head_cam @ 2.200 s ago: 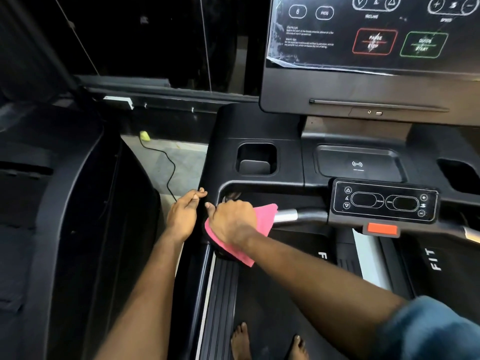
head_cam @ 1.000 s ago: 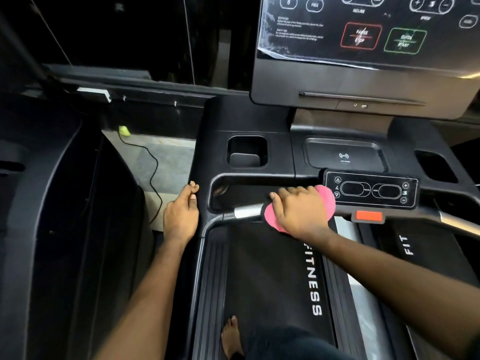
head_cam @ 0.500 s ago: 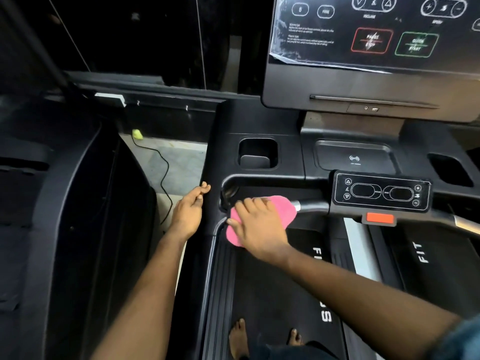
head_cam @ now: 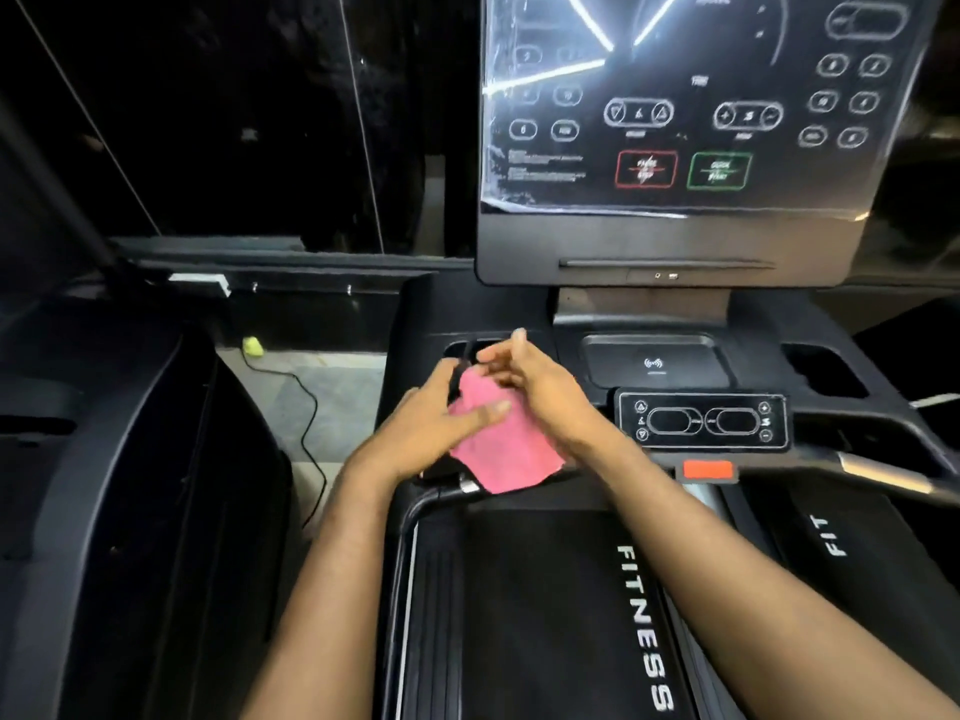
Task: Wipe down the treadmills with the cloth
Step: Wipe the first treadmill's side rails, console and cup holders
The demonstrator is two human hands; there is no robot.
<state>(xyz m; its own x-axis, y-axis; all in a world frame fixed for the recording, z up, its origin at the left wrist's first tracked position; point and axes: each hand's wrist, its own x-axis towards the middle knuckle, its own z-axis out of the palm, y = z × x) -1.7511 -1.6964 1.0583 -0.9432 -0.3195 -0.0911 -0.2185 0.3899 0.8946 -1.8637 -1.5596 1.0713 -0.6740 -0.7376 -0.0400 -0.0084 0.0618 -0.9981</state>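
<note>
Pink cloth [head_cam: 501, 439] held between both hands over the treadmill's [head_cam: 545, 615] front-left console corner, just above the handlebar [head_cam: 441, 493]. Left hand [head_cam: 431, 428] grips it, thumb on top. Right hand [head_cam: 540, 387] touches its upper edge; fingers blurred, grip unclear. Cup holder [head_cam: 457, 350] mostly hidden behind the hands. Bare floor [head_cam: 322, 397] beside the left edge.

Control panel [head_cam: 701, 421]: cloth [head_cam: 504, 444] located left of it; charging pad [head_cam: 655, 362] set just behind; console screen [head_cam: 675, 106] mounted farther behind; belt [head_cam: 545, 615] laid before it.
</note>
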